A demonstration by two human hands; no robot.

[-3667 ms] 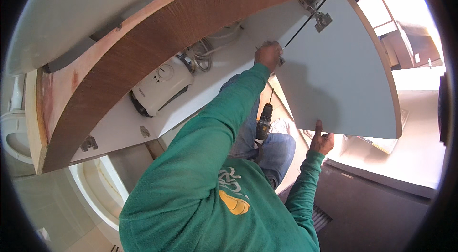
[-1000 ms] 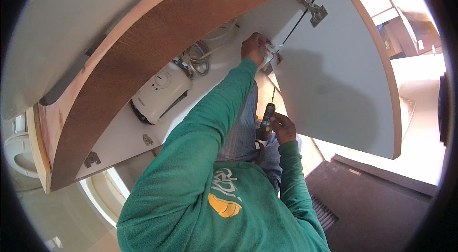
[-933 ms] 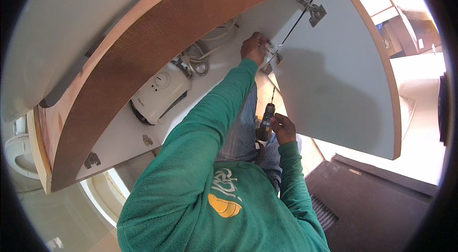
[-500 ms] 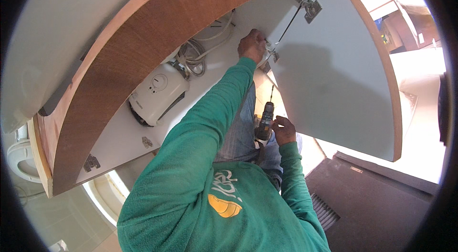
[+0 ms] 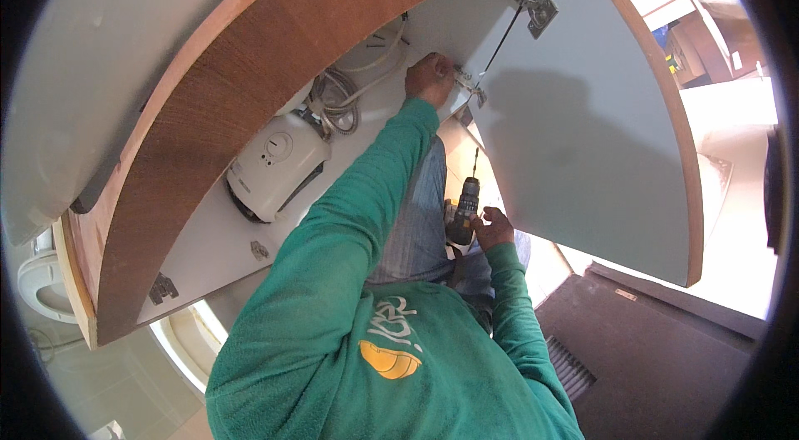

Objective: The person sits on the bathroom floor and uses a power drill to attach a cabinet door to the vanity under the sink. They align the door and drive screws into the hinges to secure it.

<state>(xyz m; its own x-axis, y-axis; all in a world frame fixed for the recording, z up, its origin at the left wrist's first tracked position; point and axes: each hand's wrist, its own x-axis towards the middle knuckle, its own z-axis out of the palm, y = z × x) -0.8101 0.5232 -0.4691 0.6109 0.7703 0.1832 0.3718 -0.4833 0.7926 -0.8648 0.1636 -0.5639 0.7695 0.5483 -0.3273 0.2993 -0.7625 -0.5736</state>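
Note:
My left hand (image 5: 429,79) is closed, its fingertips turned inward beside the lower metal hinge (image 5: 474,92); whatever they pinch is too small or hidden to make out. That hinge joins the cabinet side to the open pale door (image 5: 583,149) with a wooden edge. Lower down, my right hand (image 5: 494,227) curls against the side of a black and yellow cordless drill (image 5: 463,215). The drill points upward, a long thin bit in its chuck, and its handle is mostly hidden. Higher on the same door edge sits another hinge (image 5: 541,14).
Inside the cabinet are a white appliance with a dial (image 5: 279,161), a coiled grey hose (image 5: 337,103) and a few loose screws (image 5: 376,44). A curved wooden front edge (image 5: 191,99) arches over the opening. Hinge hardware (image 5: 162,288) is fixed at the lower left.
My left hand has drawn slightly left, away from the lower hinge, uncovering more of it. My right hand and the drill stay almost in place.

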